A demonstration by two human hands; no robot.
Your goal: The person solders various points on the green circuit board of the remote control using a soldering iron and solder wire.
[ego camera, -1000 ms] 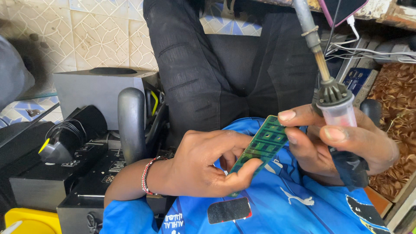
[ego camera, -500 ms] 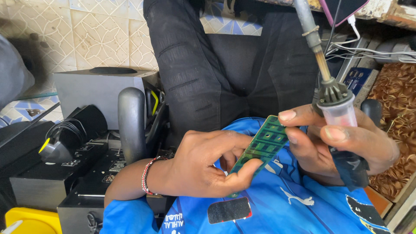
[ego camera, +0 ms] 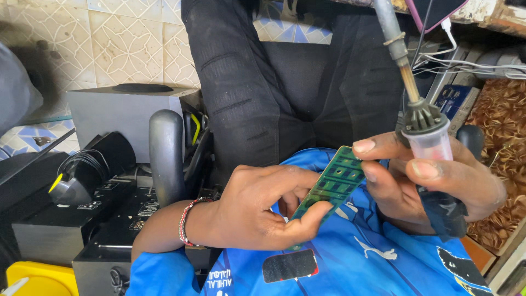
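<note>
Over my lap I count one green circuit board [ego camera: 331, 185] and one soldering iron [ego camera: 422, 118]. Left hand [ego camera: 257, 211] pinches the board's lower end; right hand [ego camera: 433, 183] grips the iron, fingertips touching the board's upper end. Around me: black speaker boxes [ego camera: 82, 219], patterned tiled floor [ego camera: 126, 46], another person's dark trousers [ego camera: 263, 87]. Board's long axis runs lower-left to upper-right, tilted.

Left hand [ego camera: 257, 211] pinches the lower end of a tilted green circuit board [ego camera: 331, 183]; right hand [ego camera: 433, 183] touches its upper end while holding a soldering iron [ego camera: 419, 118], tip upward. Black speaker boxes [ego camera: 82, 219] stand at left.
</note>
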